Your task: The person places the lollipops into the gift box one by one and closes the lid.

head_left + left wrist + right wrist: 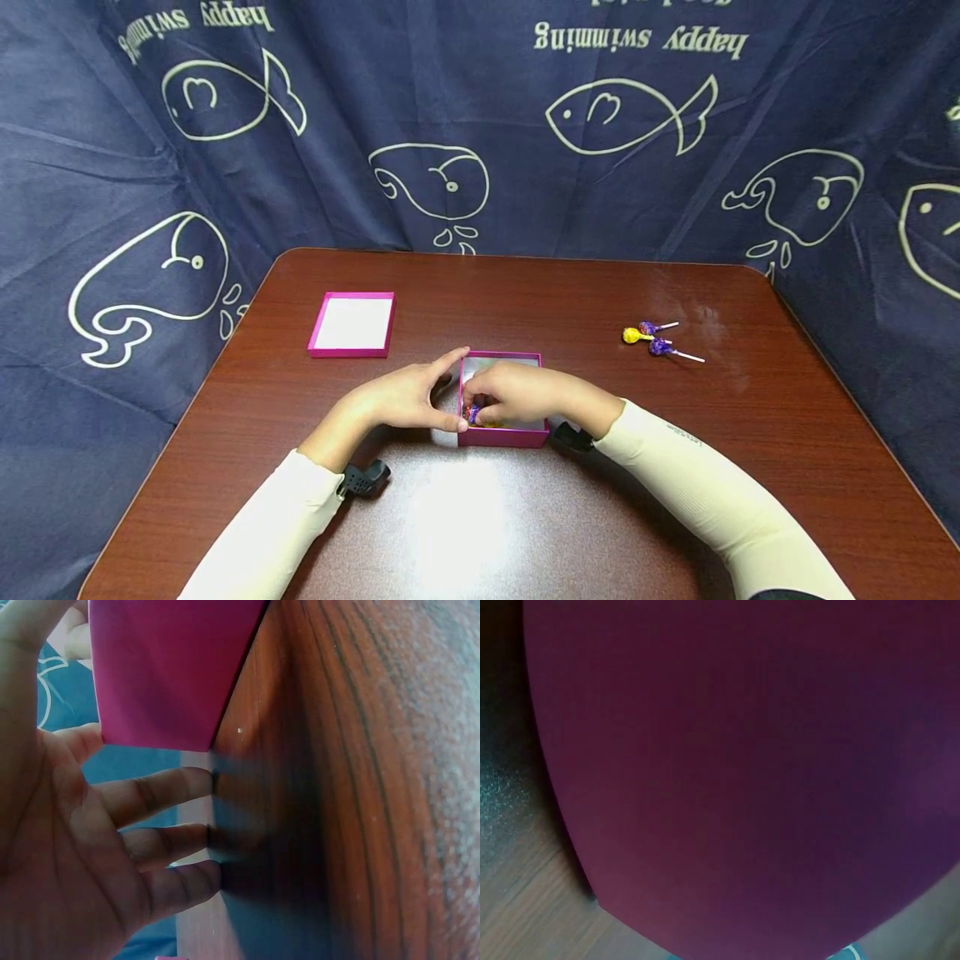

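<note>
In the head view an open-topped pink box with a pale inside stands in the middle of the table. My left hand holds it at the left side, thumb at the near corner and index finger at the far corner. The left wrist view shows the other fingers of that hand spread below the box wall. Inside the box, my right hand pinches a purple-and-red wrapped lollipop near the left wall. Something yellow shows under that hand. In the right wrist view the box wall hides the fingers.
A pink lid with a white inside lies at the table's back left. To the right are a yellow lollipop and two purple lollipops, one nearer me. A dark blue curtain hangs behind the brown table.
</note>
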A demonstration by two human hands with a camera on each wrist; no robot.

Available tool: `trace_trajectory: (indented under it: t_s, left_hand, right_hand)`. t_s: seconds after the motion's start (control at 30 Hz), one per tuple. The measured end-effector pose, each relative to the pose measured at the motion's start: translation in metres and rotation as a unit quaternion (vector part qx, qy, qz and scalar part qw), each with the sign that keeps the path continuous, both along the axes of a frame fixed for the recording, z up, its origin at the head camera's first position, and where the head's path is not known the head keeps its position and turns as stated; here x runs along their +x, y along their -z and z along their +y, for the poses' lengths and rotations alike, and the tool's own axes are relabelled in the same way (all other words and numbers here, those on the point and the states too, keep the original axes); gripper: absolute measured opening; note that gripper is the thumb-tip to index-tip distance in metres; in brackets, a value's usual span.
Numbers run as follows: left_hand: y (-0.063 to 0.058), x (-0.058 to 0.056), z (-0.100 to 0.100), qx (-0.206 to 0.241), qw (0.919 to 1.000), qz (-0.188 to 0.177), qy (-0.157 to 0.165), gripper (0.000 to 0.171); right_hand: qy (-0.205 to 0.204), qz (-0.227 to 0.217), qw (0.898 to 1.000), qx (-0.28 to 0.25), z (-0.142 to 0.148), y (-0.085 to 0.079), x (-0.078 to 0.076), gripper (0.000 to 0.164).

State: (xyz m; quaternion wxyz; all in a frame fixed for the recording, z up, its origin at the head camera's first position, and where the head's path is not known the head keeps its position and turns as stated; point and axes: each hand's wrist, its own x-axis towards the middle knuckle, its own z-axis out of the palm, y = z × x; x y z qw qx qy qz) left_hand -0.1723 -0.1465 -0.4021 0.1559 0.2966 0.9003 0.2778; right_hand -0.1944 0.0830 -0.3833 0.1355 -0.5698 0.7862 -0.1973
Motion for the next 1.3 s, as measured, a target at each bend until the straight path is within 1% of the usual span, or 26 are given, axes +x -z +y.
trace_trajectory:
  t_s: [0.4,0.57,0.73,0.83,0.93,1.07,1.17,1.3]
  left_hand:
    - [0.001,0.0,0.0,0.004,1.0,-0.006,0.001,0.112]
    - [0.002,0.0,-0.001,0.005,1.0,-0.004,-0.001,0.112]
    - [0.003,0.0,-0.001,0.002,1.0,-0.008,-0.002,0.112]
    - [0.003,0.0,0.0,0.0,1.0,-0.006,-0.005,0.112]
    - [0.003,0.0,0.0,-0.003,0.9999,-0.005,-0.011,0.112]
    - [0.004,0.0,0.0,-0.006,0.9999,-0.004,-0.015,0.112]
    - [0.005,0.0,0.0,-0.005,0.9999,-0.002,-0.014,0.112]
    - [0.005,0.0,0.0,-0.008,0.9999,-0.001,-0.014,0.113]
  right_hand:
    - [0.008,0.0,1.0,0.001,-0.001,0.003,-0.001,0.007]
    - [0.013,0.0,1.0,-0.003,0.0,0.0,0.001,0.005]
    - [0.028,-0.002,0.999,-0.023,0.009,-0.006,0.001,0.005]
    - [0.052,0.005,0.998,-0.046,0.021,-0.014,0.0,0.01]
    - [0.08,0.024,0.994,-0.064,0.038,-0.019,-0.005,0.015]
    - [0.133,0.049,0.988,-0.07,0.063,-0.022,-0.012,0.013]
    - [0.181,0.067,0.978,-0.076,0.084,-0.021,-0.019,0.012]
    - [0.249,0.092,0.961,-0.079,0.117,-0.017,-0.029,0.014]
